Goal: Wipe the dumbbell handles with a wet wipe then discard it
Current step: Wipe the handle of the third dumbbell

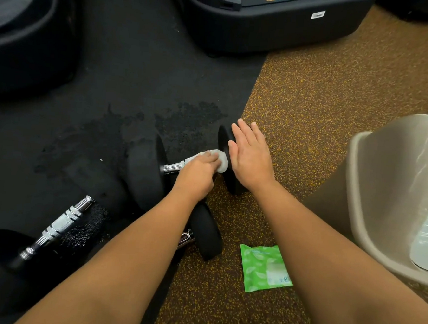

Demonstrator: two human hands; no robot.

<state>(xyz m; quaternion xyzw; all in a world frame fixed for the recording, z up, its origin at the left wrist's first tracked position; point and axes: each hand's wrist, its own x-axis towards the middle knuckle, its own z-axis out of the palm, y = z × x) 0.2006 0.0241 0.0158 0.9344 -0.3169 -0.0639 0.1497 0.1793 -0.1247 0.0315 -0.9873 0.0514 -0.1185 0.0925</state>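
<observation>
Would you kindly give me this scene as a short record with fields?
left hand: grips the wet wipe against the dumbbell handle
right hand: flat against that dumbbell's end plate, fingers straight
other dumbbell: lies on the black mat, lower left, untouched
wipe pack: green, on the speckled floor between the forearms
bin: beige, lined, at the right
task stage: wiping; wipe not yet discarded

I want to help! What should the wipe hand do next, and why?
Probably slide the wet wipe along the handle toward the other plate: the left hand grips it at the end beside the right hand, and the rest shows bare.
</observation>
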